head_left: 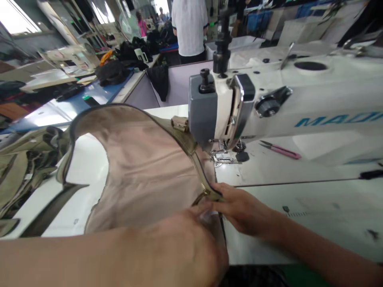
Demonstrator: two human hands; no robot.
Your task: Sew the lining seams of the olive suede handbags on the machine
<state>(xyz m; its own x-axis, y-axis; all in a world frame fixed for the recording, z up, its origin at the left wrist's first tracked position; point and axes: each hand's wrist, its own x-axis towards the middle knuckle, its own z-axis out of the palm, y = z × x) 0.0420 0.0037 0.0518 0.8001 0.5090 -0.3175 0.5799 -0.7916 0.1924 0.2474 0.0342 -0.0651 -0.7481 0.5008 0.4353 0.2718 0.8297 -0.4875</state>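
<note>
A zippered fabric piece (143, 167), olive outside with a pinkish-beige lining, lies spread on the white sewing table. Its dark-edged band curves round to a metal zipper end near my hands. At that end my right hand (242, 207) pinches the edge between thumb and fingers. My left hand (182, 235), blurred and large in front, reaches across the lining, its fingertips closed on the fabric beside the zipper. Much of the lower part is hidden behind my left forearm. Just beyond the fabric edge stands the presser foot (223, 155) of the sewing machine (287, 91).
Pink-handled thread snips (281, 150) lie under the machine arm. More olive fabric pieces (26, 167) are heaped at the left, with an olive strap (48, 211) nearby. Behind the table, a person in a white shirt (190, 28) stands among other workstations.
</note>
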